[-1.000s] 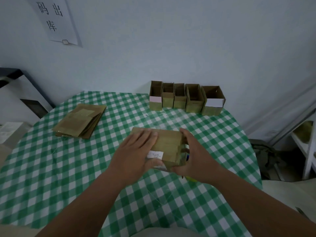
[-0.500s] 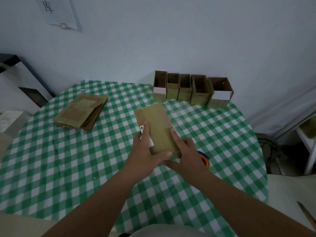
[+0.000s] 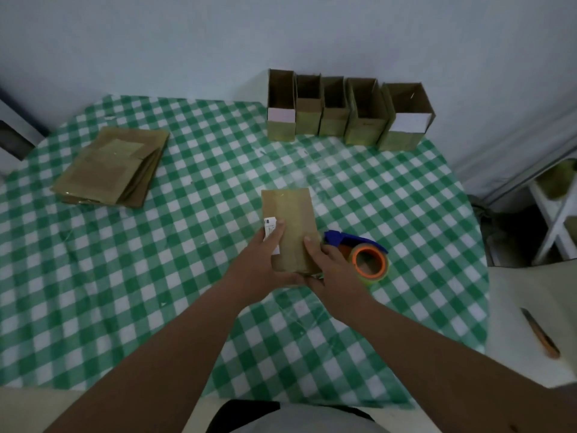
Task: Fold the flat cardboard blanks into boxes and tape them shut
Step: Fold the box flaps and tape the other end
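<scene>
Both hands pinch the near end of one flat cardboard blank (image 3: 288,228): the left hand (image 3: 260,265) has its thumb lying on top along the left edge, beside a small white label (image 3: 270,228), with its fingers out of sight beneath; the right hand (image 3: 332,268) has its thumb on the right edge and its fingers likewise hidden under the card. From that grip the blank runs straight away from the person, long axis pointing toward the far wall, far end free. It looks lifted off the checked tablecloth (image 3: 187,276), though I cannot tell by how much. Since both hands sit at the same short end, opening the sleeve probably means pressing the two long edges inward.

Just beside the right hand, nearer to it than to the left, lies a tape dispenser (image 3: 365,254) with a blue handle and an orange core, the roll glossy. The blank is thin, dull brown card, shiny where old tape crosses it.

Farther left lies a fanned stack of blanks (image 3: 109,165). Along the far edge stand five open boxes (image 3: 346,112), upright, side by side, two with white panels.
</scene>
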